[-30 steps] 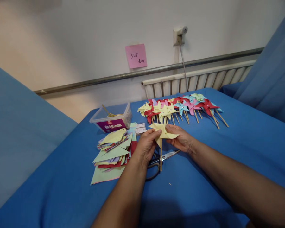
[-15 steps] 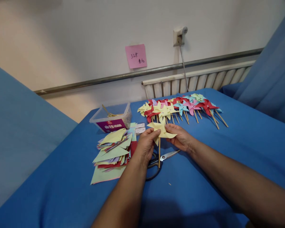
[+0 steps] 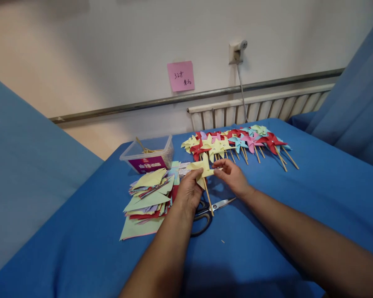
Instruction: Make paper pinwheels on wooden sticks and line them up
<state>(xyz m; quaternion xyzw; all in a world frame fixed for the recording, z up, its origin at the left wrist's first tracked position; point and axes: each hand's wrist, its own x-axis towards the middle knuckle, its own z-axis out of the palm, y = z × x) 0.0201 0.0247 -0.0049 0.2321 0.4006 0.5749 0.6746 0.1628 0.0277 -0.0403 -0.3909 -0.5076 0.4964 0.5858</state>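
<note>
A pale yellow paper pinwheel point(image 3: 204, 167) on a thin wooden stick point(image 3: 208, 196) is held above the blue-covered table. My left hand point(image 3: 191, 187) is closed on it, thumb over the paper near the middle. At its right side, my right hand point(image 3: 232, 176) pinches the tip of one blade between thumb and fingers. Below the hands lies a pair of scissors point(image 3: 215, 206) with dark handles, partly behind the stick. Stacked coloured paper pieces point(image 3: 149, 198) lie left of my left hand.
A clear plastic box point(image 3: 147, 155) with sticks and a purple label stands at the back left. Many finished pinwheels point(image 3: 251, 142) lie along the back. A pink note point(image 3: 180, 76) hangs on the wall above a metal rail point(image 3: 136, 106). Blue curtains flank the table.
My right hand has shifted its pinch to the right blade's tip. The pinwheel has turned and moved slightly left, and its stick now slants down to the right.
</note>
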